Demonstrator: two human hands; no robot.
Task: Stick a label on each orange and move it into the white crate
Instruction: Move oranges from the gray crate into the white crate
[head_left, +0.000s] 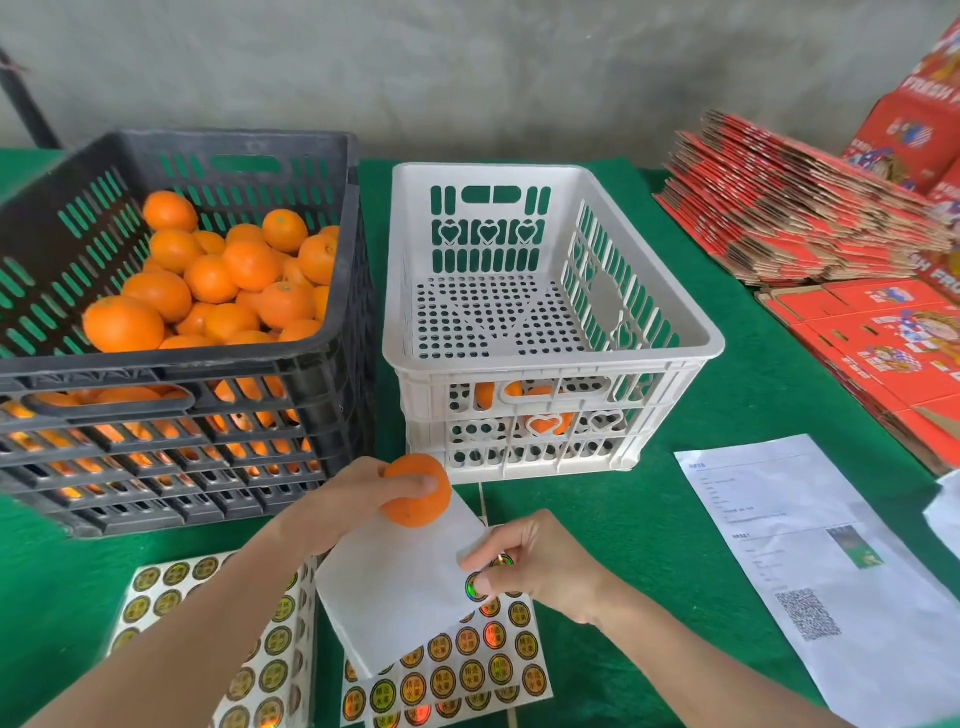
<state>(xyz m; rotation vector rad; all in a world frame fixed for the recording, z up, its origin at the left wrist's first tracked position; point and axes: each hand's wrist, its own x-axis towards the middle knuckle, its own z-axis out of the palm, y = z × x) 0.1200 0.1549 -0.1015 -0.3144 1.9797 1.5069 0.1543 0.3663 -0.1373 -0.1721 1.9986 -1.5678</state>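
Orange (415, 493) in L grip (353, 499) fingertips — R grip (535, 564) nearby, pinching label (474, 590).

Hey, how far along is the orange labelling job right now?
Early days.
Done: only a few oranges show through the near wall of the white crate.
In hand: the left hand grips an orange while the right hand pinches a label on the sheet.
Left: the black crate holds a big pile.

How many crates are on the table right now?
2. The black crate sits left, heaped with oranges; the white crate stands right of it, oranges showing through its front wall.
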